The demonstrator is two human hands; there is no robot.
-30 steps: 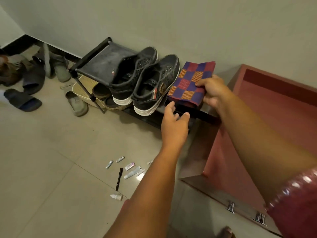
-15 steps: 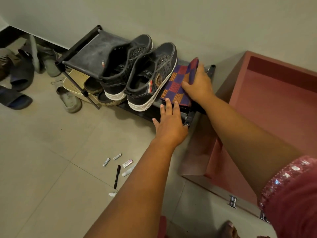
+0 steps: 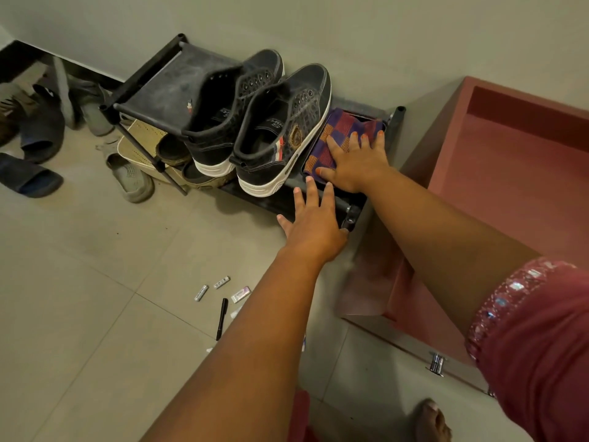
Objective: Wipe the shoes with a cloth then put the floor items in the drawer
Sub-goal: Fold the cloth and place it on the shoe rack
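Your right hand (image 3: 353, 164) lay flat, fingers spread, pressing the cloth (image 3: 338, 138) onto the rack (image 3: 165, 90) right of the shoes (image 3: 264, 122). Your left hand (image 3: 314, 221) reached forward, open, gripping nothing.

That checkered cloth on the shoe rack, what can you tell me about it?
The checkered cloth is woven fabric in purple, dark red and orange squares. It lies folded and flat on the top shelf of the black shoe rack, at its right end, right beside the nearer black sneaker. The right hand presses flat on it with fingers spread, covering its near part. The left hand rests at the rack's front edge, apart from the cloth.
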